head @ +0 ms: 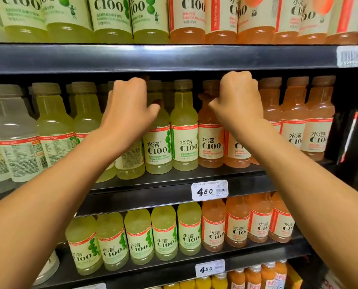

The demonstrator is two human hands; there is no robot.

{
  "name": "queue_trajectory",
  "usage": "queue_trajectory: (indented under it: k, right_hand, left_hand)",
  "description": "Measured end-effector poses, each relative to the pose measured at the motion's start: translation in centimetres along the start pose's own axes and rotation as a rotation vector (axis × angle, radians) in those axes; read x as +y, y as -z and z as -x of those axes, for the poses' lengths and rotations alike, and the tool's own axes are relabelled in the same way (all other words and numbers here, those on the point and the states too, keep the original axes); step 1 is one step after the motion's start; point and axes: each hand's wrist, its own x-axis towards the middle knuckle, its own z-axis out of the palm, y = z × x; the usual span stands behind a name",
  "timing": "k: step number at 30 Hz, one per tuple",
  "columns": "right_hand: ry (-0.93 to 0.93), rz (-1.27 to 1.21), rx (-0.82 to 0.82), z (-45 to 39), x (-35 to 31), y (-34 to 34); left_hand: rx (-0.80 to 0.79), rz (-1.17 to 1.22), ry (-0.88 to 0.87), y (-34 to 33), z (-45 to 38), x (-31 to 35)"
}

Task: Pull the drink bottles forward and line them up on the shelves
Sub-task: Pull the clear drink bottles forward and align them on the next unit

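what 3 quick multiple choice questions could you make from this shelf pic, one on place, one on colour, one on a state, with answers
1. Which shelf are both hands reaching into?
A. the top shelf
B. the middle shelf
C. the bottom shelf

2. What colour is the drink in the bottle that the right hand grips?
A. green
B. clear
C. orange

3. How is the left hand?
A. fingers curled over a bottle top
B. lying flat on the shelf edge
C. hanging at the person's side

Answers:
1 B: the left hand and the right hand are both up at the bottle necks on the middle shelf, above the 4.50 price tag.
2 C: the right hand is closed round the neck of an orange bottle.
3 A: its fingers hook over the top of a green bottle.
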Motion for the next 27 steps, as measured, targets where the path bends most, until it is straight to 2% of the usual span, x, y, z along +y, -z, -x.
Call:
queue_trajectory:
  k: [13,27]
  right_hand:
    - [-0.045,-0.151,-0.162,-0.7,1.7,0.1]
    - [0.025,-0.129,-0.085,1.3,1.6,0.2]
  left_hand:
    - [0.006,-0.026,-0.019,-0.1,-0.3,-0.1]
    - [0.019,-0.012,-0.024,-0.4,-0.2,-0.3]
